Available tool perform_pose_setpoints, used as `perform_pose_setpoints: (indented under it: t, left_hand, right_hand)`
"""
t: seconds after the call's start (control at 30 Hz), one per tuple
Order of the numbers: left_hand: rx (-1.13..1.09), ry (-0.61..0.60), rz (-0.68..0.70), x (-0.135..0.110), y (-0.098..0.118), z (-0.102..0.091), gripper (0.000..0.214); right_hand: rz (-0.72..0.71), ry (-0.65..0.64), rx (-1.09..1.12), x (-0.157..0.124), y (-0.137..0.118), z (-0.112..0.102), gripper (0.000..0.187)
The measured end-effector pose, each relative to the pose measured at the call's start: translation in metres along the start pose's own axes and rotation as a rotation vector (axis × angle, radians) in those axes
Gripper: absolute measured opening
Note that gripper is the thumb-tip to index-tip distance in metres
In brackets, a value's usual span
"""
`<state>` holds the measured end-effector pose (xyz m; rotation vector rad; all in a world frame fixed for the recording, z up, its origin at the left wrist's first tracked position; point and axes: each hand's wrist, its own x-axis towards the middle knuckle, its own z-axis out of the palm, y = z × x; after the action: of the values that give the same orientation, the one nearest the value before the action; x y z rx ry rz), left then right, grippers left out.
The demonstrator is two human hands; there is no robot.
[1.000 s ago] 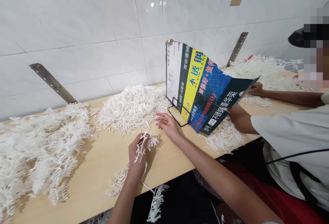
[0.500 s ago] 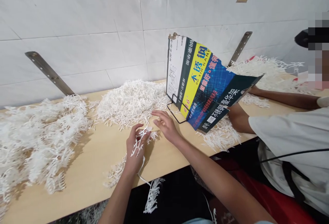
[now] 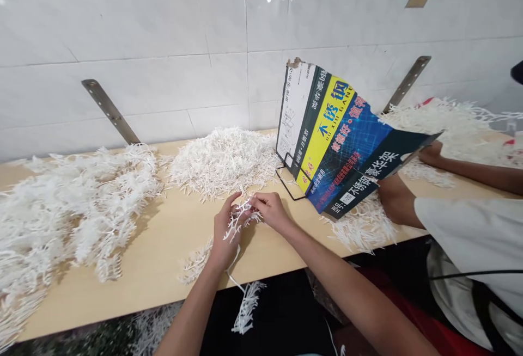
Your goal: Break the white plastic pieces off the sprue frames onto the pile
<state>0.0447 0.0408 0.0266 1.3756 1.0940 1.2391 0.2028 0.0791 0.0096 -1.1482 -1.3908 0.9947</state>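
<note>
My left hand [image 3: 226, 232] is closed around a white branching plastic sprig [image 3: 236, 220], whose forked twigs lie over the fingers. Against the top of that sprig, my right hand [image 3: 273, 209] pinches with thumb and forefinger; what exactly lies between those fingertips is hidden. From beneath the left hand a white stem runs down past the table edge and ends in a bushy white tuft [image 3: 247, 307]. Just beyond both hands rises a heap of small white sprigs [image 3: 224, 160]. A smaller white bunch [image 3: 196, 262] lies beside my left wrist.
A larger tangle of white sprigs [image 3: 73, 214] covers the left of the wooden table [image 3: 151, 269]. A printed cardboard sheet [image 3: 327, 143] stands in a black wire holder [image 3: 291, 184] on the right. Behind it another person's arms [image 3: 398, 198] rest near more white pieces [image 3: 355, 225].
My right hand has come down and in from the heap's edge, its spread fingers now pinched at the sprig. The camera has turned slightly left. My left hand keeps its hold.
</note>
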Motion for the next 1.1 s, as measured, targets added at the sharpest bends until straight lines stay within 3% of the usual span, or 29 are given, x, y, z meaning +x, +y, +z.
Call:
perform_pose_setpoints:
  t: [0.17, 0.3, 0.4, 0.5, 0.6, 0.7, 0.9, 1.1]
  left_hand:
    - [-0.014, -0.049, 0.017, -0.002, 0.0, -0.002, 0.058]
    - [-0.074, -0.007, -0.066, -0.005, -0.001, -0.002, 0.065]
    - [-0.024, 0.05, -0.068, -0.004, -0.001, -0.003, 0.07]
    - [0.038, 0.049, -0.041, -0.002, 0.0, -0.004, 0.069]
    - [0.013, 0.018, -0.019, -0.002, 0.0, -0.005, 0.065]
    - [0.056, -0.005, -0.002, -0.002, -0.002, -0.004, 0.067]
    - [0.054, -0.092, -0.003, -0.001, -0.003, 0.0, 0.056]
    - [0.057, -0.102, -0.047, -0.009, -0.001, -0.007, 0.046]
  right_hand:
    - [0.006, 0.164, 0.056, 0.014, 0.008, -0.009, 0.047]
    - [-0.003, 0.241, 0.06, 0.031, 0.008, -0.023, 0.049]
    - [-0.172, 0.122, -0.077, 0.026, -0.002, -0.022, 0.036]
    - [-0.35, -0.087, -0.216, 0.013, -0.011, -0.014, 0.044]
    - [-0.227, -0.234, -0.191, 0.005, -0.01, -0.007, 0.034]
    - [-0.069, -0.14, -0.162, 0.004, -0.003, -0.002, 0.02]
    - [-0.019, 0.081, -0.194, 0.003, 0.002, 0.0, 0.022]
    - [-0.002, 0.267, -0.191, 0.016, 0.003, -0.016, 0.043]
